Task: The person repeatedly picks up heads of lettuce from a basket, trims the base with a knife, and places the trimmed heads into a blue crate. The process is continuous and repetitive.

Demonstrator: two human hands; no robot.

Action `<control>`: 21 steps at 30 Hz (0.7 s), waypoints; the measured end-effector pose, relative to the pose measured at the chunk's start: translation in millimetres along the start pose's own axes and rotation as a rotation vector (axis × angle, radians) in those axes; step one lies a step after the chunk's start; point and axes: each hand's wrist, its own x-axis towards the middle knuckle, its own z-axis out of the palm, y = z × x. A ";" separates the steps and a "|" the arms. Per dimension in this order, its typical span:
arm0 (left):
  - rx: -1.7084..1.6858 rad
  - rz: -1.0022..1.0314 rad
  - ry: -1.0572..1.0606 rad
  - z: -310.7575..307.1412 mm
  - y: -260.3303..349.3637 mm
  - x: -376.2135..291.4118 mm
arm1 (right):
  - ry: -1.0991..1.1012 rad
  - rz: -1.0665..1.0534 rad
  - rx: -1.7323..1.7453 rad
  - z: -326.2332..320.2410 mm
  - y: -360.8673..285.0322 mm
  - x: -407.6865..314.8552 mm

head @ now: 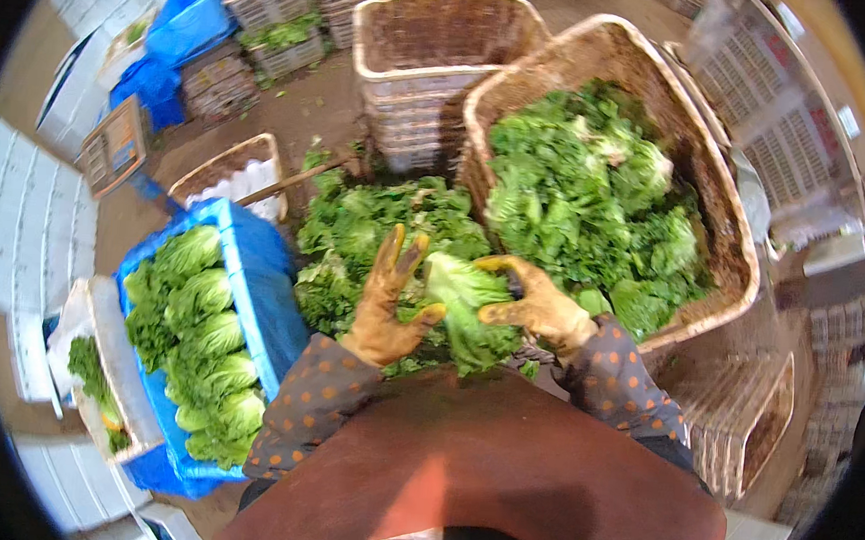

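Note:
A head of leafy lettuce [468,302] is in front of me, above a heap of loose green leaves [399,215]. My right hand [536,300], in a stained yellow glove, has its thumb and fingers around the right side of this head. On its left, my left hand [392,305], gloved too, has its fingers spread and holds nothing. A large dirty plastic tub [737,223] at the right holds many lettuce leaves [573,197]. To the left, heads of lettuce [217,338] lie in rows in a container lined with blue plastic [240,279].
Stacked empty tubs [423,81] stand beyond the leaf heap. A smaller tub [278,161] with white items, a scale display [114,146] and a stick [296,181] are at the left. A foam box [124,376] stands beyond the blue-lined container, and stacked crates [721,441] are at the lower right.

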 end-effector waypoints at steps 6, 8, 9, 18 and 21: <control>-0.234 -0.403 0.256 -9.9 -40.1 -1.7 | 0.038 0.087 -0.342 -36.2 25.8 -45.0; -0.274 -0.510 0.324 -27.8 -70.5 -25.9 | 0.235 0.333 -0.100 -78.0 32.5 -82.4; -0.297 -0.539 0.320 -32.9 -88.7 -44.7 | 0.312 0.387 0.100 -102.6 33.7 -103.0; -0.318 -0.790 -0.055 45.5 -86.0 -35.9 | 0.869 0.509 -0.870 -221.2 33.7 -151.4; -0.354 -0.791 -0.070 70.7 -70.9 -4.3 | 0.953 0.248 -0.986 -282.2 35.2 -84.7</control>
